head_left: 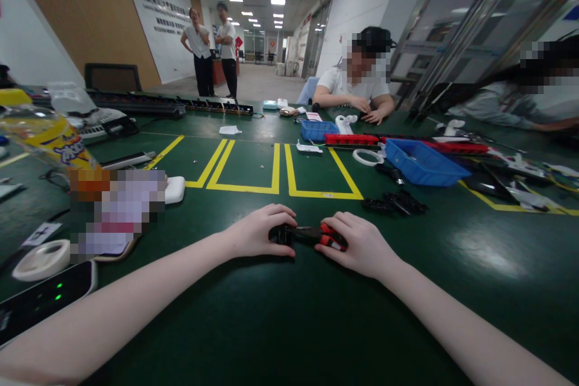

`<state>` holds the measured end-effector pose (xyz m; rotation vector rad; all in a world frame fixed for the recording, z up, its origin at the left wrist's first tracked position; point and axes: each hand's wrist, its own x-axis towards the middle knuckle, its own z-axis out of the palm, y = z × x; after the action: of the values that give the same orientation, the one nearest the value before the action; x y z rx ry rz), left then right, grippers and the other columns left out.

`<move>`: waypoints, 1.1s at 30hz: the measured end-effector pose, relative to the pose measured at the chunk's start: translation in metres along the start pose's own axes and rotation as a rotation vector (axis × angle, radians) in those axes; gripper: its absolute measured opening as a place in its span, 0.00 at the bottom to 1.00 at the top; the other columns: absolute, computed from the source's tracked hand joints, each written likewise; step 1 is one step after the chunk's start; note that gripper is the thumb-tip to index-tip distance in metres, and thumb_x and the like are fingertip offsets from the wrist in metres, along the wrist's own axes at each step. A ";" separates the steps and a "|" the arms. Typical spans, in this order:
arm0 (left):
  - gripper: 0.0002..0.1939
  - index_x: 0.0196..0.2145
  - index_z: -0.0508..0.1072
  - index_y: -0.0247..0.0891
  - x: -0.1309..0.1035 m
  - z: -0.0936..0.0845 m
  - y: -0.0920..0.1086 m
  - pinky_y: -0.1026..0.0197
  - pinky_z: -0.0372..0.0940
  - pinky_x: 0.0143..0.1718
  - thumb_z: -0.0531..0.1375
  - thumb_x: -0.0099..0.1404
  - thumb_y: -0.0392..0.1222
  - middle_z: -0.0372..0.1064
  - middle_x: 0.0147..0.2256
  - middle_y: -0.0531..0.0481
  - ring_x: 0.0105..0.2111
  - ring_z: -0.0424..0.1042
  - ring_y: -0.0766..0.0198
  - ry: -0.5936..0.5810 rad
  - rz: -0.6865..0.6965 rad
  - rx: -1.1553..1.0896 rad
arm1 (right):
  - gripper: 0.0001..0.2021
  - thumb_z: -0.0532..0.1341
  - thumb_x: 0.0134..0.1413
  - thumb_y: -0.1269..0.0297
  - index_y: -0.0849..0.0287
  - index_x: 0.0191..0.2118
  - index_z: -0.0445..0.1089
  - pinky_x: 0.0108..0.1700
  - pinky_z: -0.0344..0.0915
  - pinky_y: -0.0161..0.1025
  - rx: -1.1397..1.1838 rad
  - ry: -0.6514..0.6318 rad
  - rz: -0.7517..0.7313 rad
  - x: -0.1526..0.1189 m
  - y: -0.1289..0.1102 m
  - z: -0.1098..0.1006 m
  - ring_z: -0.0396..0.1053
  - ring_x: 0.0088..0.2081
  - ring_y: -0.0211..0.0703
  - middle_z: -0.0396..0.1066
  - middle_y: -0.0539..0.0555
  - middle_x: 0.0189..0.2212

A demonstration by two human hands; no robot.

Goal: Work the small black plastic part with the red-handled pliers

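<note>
Red-black tool (325,236) — in right hand (359,243)

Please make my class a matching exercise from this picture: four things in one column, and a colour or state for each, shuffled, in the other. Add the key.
Things:
1. Left hand
2. Right hand
3. Drink bottle
4. Larger tray

Colour or state:
A. Yellow-capped
B. Gripping a red-and-black object
C. Blue all over
D. Gripping a black part

Right pairs: 1-D, 2-B, 3-A, 4-C
</note>
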<state>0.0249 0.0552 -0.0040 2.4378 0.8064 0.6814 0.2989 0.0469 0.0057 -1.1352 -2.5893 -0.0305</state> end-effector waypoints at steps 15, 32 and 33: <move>0.26 0.53 0.68 0.39 -0.003 0.003 -0.003 0.44 0.66 0.55 0.69 0.59 0.46 0.63 0.56 0.39 0.56 0.65 0.50 0.046 0.109 0.140 | 0.16 0.63 0.55 0.51 0.57 0.43 0.69 0.35 0.66 0.41 0.068 -0.016 0.047 0.000 -0.003 0.001 0.70 0.36 0.47 0.72 0.55 0.36; 0.23 0.55 0.67 0.41 -0.002 0.002 0.003 0.46 0.68 0.54 0.63 0.64 0.45 0.60 0.62 0.41 0.58 0.65 0.49 -0.046 0.023 0.173 | 0.19 0.62 0.55 0.47 0.57 0.44 0.71 0.38 0.64 0.44 0.019 0.007 0.032 0.001 0.000 0.002 0.70 0.38 0.48 0.74 0.56 0.38; 0.22 0.55 0.67 0.41 -0.002 0.002 0.003 0.46 0.67 0.55 0.63 0.64 0.44 0.59 0.62 0.41 0.59 0.65 0.50 -0.047 0.023 0.178 | 0.19 0.62 0.55 0.47 0.57 0.45 0.71 0.38 0.63 0.44 0.017 0.011 0.033 0.001 0.000 0.002 0.70 0.38 0.48 0.74 0.56 0.38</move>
<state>0.0259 0.0506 -0.0042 2.6161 0.8536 0.5800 0.2978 0.0483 0.0044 -1.1680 -2.5562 -0.0079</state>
